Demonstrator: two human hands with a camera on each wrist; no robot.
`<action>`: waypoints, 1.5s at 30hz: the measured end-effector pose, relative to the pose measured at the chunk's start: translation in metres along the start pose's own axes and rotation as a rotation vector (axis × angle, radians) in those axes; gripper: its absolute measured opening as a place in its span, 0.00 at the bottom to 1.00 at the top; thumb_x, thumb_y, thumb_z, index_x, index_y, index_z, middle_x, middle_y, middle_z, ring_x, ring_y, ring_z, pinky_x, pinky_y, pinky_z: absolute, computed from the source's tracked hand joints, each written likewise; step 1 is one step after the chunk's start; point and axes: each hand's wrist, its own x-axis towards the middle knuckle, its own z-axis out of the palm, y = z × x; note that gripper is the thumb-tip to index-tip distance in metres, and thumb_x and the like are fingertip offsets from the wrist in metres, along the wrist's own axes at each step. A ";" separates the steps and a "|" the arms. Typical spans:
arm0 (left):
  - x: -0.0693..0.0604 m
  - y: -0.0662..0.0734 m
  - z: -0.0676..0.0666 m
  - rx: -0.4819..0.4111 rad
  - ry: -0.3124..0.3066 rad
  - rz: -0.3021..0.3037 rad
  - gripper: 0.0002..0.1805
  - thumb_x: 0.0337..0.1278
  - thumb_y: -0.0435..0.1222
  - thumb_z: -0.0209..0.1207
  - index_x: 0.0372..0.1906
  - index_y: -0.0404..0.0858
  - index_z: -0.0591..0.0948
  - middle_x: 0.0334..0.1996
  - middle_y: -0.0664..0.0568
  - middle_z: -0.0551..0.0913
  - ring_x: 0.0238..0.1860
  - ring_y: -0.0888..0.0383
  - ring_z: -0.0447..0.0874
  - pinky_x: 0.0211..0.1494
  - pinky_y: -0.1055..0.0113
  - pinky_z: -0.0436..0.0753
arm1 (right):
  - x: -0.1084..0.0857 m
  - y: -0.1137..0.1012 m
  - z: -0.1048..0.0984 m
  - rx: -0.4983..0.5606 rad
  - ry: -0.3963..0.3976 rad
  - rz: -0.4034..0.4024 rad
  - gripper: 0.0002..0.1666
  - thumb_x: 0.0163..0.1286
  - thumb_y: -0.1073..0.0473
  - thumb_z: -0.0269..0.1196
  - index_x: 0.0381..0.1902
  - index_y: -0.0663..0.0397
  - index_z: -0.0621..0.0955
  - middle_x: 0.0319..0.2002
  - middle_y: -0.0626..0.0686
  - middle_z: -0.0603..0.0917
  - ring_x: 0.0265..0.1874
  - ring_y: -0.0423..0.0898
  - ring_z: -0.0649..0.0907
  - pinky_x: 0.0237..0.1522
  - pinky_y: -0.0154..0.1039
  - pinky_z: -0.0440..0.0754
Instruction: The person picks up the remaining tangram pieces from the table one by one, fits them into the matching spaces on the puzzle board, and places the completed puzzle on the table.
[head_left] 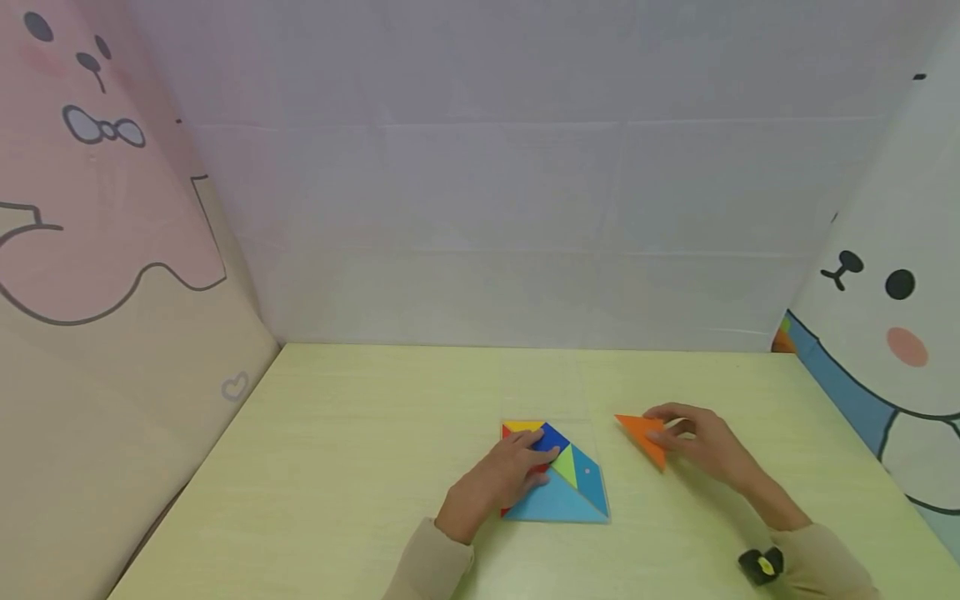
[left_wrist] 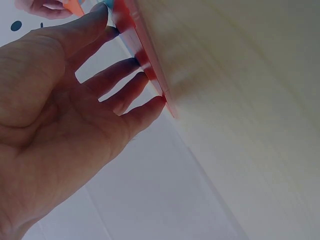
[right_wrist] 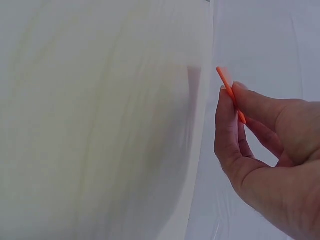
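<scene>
A tangram in a shallow tray (head_left: 555,522) lies on the table, with a yellow piece (head_left: 522,426), a dark blue piece (head_left: 553,437), a light green triangle (head_left: 566,465), a large light blue triangle (head_left: 557,502), a blue piece (head_left: 589,478) and some red. My left hand (head_left: 501,473) rests on its left part, fingertips touching the pieces, and covers much of the red; the left wrist view shows the fingers along a red edge (left_wrist: 142,50). Right of the tray, my right hand (head_left: 701,442) pinches an orange triangle (head_left: 637,429) between thumb and fingers, held above the tabletop in the right wrist view.
The pale wooden table (head_left: 360,433) is bounded by a white sheet (head_left: 480,208) at the back and printed cloths on both sides. A small black object with a yellow mark (head_left: 761,567) is at the right sleeve.
</scene>
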 end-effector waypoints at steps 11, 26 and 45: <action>0.001 0.000 0.001 0.007 -0.001 -0.009 0.25 0.73 0.42 0.61 0.71 0.48 0.77 0.74 0.44 0.70 0.74 0.45 0.66 0.73 0.55 0.72 | 0.006 -0.008 0.007 0.021 -0.010 -0.025 0.17 0.69 0.62 0.70 0.53 0.61 0.85 0.49 0.59 0.88 0.37 0.45 0.88 0.35 0.34 0.85; -0.002 -0.001 0.000 0.002 0.007 -0.007 0.25 0.73 0.42 0.61 0.71 0.47 0.77 0.74 0.44 0.70 0.74 0.46 0.66 0.72 0.56 0.73 | 0.018 -0.021 0.020 0.050 -0.043 -0.018 0.15 0.70 0.61 0.69 0.53 0.60 0.85 0.48 0.58 0.88 0.37 0.46 0.88 0.36 0.34 0.86; 0.000 0.000 0.001 0.022 -0.004 -0.013 0.25 0.73 0.43 0.60 0.72 0.48 0.77 0.74 0.45 0.70 0.74 0.47 0.66 0.73 0.57 0.72 | 0.033 -0.029 0.036 0.077 -0.096 -0.064 0.15 0.72 0.62 0.68 0.52 0.63 0.85 0.49 0.59 0.87 0.38 0.48 0.87 0.38 0.34 0.85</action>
